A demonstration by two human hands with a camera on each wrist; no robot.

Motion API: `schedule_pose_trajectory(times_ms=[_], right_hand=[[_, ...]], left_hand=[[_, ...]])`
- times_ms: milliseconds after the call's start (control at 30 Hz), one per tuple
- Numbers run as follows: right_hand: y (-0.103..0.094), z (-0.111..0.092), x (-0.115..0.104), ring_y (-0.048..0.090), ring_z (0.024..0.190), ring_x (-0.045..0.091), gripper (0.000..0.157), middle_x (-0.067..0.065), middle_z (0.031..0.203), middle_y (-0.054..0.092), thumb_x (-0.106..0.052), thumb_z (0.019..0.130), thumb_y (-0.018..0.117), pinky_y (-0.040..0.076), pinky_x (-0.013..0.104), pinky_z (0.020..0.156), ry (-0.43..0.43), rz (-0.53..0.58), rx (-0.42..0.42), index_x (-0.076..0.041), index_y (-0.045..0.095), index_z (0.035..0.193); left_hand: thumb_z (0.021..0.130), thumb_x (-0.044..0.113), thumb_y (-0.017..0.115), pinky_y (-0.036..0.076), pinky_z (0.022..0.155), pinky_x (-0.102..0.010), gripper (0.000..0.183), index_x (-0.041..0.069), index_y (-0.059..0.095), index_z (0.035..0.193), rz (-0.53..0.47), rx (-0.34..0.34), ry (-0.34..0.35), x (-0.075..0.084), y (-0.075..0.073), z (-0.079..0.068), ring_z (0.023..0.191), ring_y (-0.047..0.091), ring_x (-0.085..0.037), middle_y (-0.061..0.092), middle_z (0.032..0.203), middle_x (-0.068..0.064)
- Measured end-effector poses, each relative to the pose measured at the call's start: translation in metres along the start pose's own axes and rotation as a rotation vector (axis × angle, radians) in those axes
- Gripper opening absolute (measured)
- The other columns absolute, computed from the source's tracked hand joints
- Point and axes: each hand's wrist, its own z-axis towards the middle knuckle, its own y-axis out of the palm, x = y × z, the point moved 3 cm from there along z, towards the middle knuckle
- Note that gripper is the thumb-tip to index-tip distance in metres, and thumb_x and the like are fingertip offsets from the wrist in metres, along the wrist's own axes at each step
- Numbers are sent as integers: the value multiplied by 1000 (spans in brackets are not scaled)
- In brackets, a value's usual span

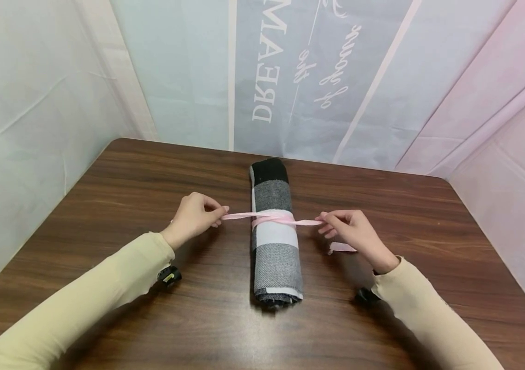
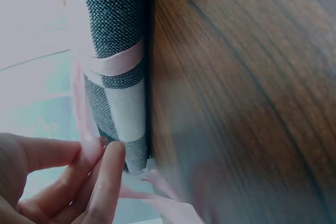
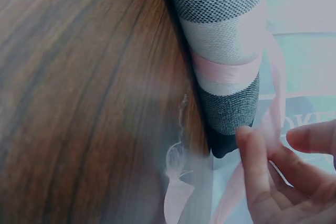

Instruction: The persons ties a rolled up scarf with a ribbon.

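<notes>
A rolled cloth [image 1: 277, 267] in black, grey and white checks lies lengthwise on the table. Round its middle runs a pink ribbon [image 1: 283, 219], crossed over itself on top. My left hand [image 1: 196, 215] pinches one end of the ribbon between thumb and fingers, left of the roll. On the other side my right hand [image 1: 354, 229] pinches the opposite end. Both stretches of ribbon are drawn out sideways, nearly straight. The right wrist view shows a loose ribbon tail [image 3: 178, 198] with a frayed tip hanging below the right hand. The roll's underside is hidden.
The brown wooden table [image 1: 188, 329] has rounded far corners. Behind it hangs a pale curtain [image 1: 188, 72] with mirrored lettering, and light cloth walls stand at both sides. Dark wrist devices [image 1: 169, 276] sit under the sleeves.
</notes>
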Motion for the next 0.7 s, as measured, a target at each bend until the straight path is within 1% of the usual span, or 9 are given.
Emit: schedule_pose_trajectory(times_ms=[100, 200, 300, 400, 467, 567, 633, 700], right_hand=[[-2, 1, 0, 70, 83, 27, 36, 18, 93, 72, -30, 96, 58, 57, 33, 75, -9, -2, 59, 1, 70, 109], [-3, 2, -1, 70, 81, 27, 36, 14, 89, 73, -31, 94, 62, 56, 30, 75, -6, 3, 105, 1, 70, 108], [-4, 2, -2, 70, 80, 26, 40, 8, 85, 74, -34, 90, 66, 55, 28, 75, 9, 23, 150, 2, 70, 108], [-3, 2, -4, 70, 80, 26, 43, 5, 84, 74, -35, 87, 70, 56, 30, 75, 9, 51, 185, 3, 70, 106], [-3, 2, -5, 70, 80, 25, 42, 6, 85, 74, -35, 86, 71, 56, 33, 76, -3, 65, 205, 3, 70, 104], [-1, 2, -7, 69, 79, 25, 36, 5, 86, 73, -33, 85, 73, 56, 37, 74, -34, 61, 232, 0, 71, 100], [0, 1, -8, 68, 76, 22, 31, 1, 83, 71, -30, 85, 73, 56, 35, 71, -58, 45, 257, -2, 71, 99], [1, 2, -10, 67, 73, 16, 27, -2, 82, 69, -25, 85, 73, 54, 29, 68, -87, 30, 279, -2, 70, 99]], left_hand=[[88, 20, 68, 44, 55, -24, 20, 1, 75, 86, 2, 70, 18, 1, -2, 1, 68, 69, -24, 71, 70, -9], [86, 19, 71, 43, 54, -25, 16, 4, 75, 84, -13, 112, 28, 1, -3, 3, 67, 68, -25, 71, 70, -8], [84, 15, 71, 44, 55, -25, 10, 6, 75, 84, -37, 138, 40, 0, -2, 4, 66, 67, -24, 71, 73, -7], [82, 11, 70, 46, 59, -26, 7, 7, 74, 86, -54, 166, 50, 1, -2, 5, 67, 66, -20, 71, 77, -7], [82, 10, 70, 47, 63, -27, 8, 6, 73, 88, -53, 186, 53, 3, -3, 6, 71, 65, -19, 71, 81, -8], [81, 7, 70, 50, 68, -29, 12, 4, 73, 92, -61, 204, 58, 6, -2, 7, 77, 67, -21, 72, 87, -11], [80, 4, 69, 52, 71, -30, 18, 2, 73, 98, -79, 206, 62, 7, -1, 8, 82, 69, -23, 72, 92, -14], [80, 1, 69, 53, 72, -31, 26, 2, 71, 105, -99, 201, 64, 8, 0, 9, 85, 70, -25, 71, 101, -16]])
